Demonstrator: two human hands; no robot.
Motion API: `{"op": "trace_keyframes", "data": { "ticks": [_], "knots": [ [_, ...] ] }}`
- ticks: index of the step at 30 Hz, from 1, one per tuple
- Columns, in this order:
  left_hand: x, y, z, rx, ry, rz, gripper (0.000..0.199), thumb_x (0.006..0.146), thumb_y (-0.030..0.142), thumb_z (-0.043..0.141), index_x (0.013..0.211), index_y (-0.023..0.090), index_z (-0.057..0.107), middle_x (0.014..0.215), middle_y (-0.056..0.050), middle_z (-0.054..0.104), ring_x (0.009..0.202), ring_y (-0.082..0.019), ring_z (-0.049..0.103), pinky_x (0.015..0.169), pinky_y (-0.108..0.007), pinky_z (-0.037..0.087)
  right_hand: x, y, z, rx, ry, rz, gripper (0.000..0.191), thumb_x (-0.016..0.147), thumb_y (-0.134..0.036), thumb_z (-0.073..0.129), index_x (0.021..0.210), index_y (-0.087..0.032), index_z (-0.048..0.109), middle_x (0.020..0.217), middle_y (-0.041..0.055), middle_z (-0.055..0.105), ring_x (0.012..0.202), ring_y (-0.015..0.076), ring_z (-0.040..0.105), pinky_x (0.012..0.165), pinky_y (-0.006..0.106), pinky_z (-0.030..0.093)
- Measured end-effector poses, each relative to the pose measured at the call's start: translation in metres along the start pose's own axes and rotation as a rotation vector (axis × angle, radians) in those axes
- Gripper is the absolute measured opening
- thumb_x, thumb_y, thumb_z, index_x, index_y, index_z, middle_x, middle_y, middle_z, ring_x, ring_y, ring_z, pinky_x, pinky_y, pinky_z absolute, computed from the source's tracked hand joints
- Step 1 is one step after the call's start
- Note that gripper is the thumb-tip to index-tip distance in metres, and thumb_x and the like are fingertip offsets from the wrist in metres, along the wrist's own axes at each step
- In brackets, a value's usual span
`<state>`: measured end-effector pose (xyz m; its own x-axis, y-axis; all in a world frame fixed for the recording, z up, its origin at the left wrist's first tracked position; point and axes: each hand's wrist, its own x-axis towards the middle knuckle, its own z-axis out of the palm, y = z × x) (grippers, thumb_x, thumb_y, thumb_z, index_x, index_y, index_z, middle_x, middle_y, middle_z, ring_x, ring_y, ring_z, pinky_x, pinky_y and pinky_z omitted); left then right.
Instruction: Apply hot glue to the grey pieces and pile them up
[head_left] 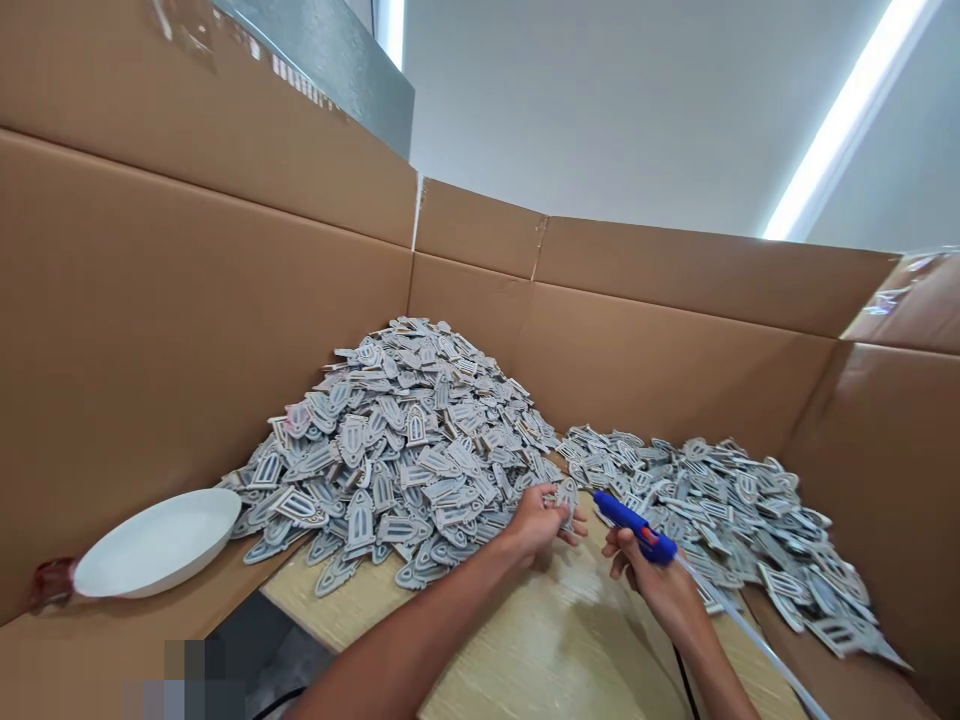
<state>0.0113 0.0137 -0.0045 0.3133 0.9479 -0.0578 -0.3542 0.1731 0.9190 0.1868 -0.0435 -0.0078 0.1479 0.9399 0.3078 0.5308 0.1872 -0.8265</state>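
Note:
Between the fingers of my left hand [538, 522] is a small grey arched piece [568, 497] with slots in it, raised above the table. My right hand [651, 575] grips a blue glue gun [634, 526], whose nozzle points left toward that piece without touching it. A long translucent glue stick [742, 625] runs out of the gun's back end. Behind my left hand rises a large heap of similar grey pieces [420, 450]. A second, lower heap of grey pieces [720, 500] spreads beyond and to the right of the gun.
Tall cardboard walls [195, 300] enclose the work area at the left, back and right. A white oval dish [161, 545] stands at the left. Under my hands lies a pale wooden board [525, 640]. A black cord [686, 685] hangs below my right hand.

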Motion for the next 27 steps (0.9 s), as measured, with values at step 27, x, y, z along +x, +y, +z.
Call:
{"op": "trace_keyframes", "data": {
  "ticks": [27],
  "knots": [
    [-0.009, 0.007, 0.001, -0.042, -0.058, 0.065, 0.034, 0.069, 0.002, 0.076, 0.092, 0.015, 0.054, 0.080, -0.007, 0.073, 0.077, -0.024, 0.076, 0.060, -0.030, 0.064, -0.009, -0.018, 0.008, -0.189, -0.019, 0.017, 0.069, 0.077, -0.086, 0.038, 0.046, -0.025, 0.045, 0.041, 0.0011, 0.049, 0.044, 0.0147, 0.049, 0.050, 0.027, 0.040]
  ]
}}
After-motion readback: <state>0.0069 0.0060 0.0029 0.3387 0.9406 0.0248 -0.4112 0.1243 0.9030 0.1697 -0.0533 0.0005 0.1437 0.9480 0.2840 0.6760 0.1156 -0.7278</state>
